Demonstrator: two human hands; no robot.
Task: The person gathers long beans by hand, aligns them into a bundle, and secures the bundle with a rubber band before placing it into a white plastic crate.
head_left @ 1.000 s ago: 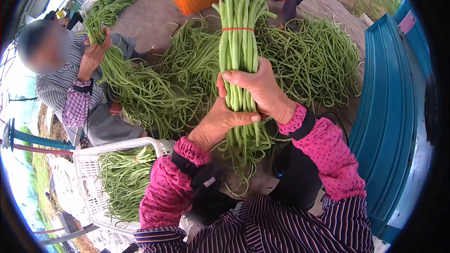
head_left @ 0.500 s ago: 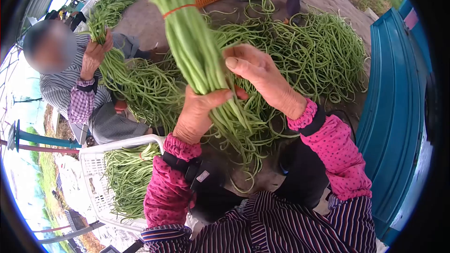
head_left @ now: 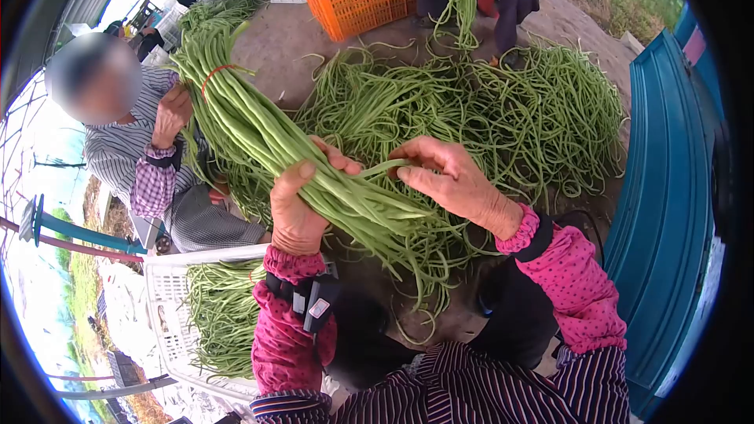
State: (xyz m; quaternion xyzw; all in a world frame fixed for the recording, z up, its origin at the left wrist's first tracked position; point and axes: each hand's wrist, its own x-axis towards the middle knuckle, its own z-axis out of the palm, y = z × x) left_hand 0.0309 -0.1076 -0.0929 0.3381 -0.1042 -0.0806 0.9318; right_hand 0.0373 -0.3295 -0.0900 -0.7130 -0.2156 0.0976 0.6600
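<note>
A thick bundle of long green beans (head_left: 259,122) slants from upper left to lower right, with a red band (head_left: 212,78) round its upper end. My left hand (head_left: 302,200) is wrapped round the middle of the bundle, thumb on top. To the right of it, my right hand (head_left: 452,180) pinches a single bean (head_left: 385,166) between thumb and fingers, its other end at the bundle. The loose tails of the beans hang below both hands.
A large pile of loose beans (head_left: 542,110) covers the ground ahead. A white crate (head_left: 166,306) with beans stands lower left, an orange crate (head_left: 353,0) ahead. One co-worker (head_left: 141,149) sits at left, another (head_left: 510,0) ahead. Blue metal panel (head_left: 664,188) at right.
The bundle has tipped from near upright towards the left, its banded end now lower. My right hand has come to pinch one bean. The view has shifted, showing more of the orange crate.
</note>
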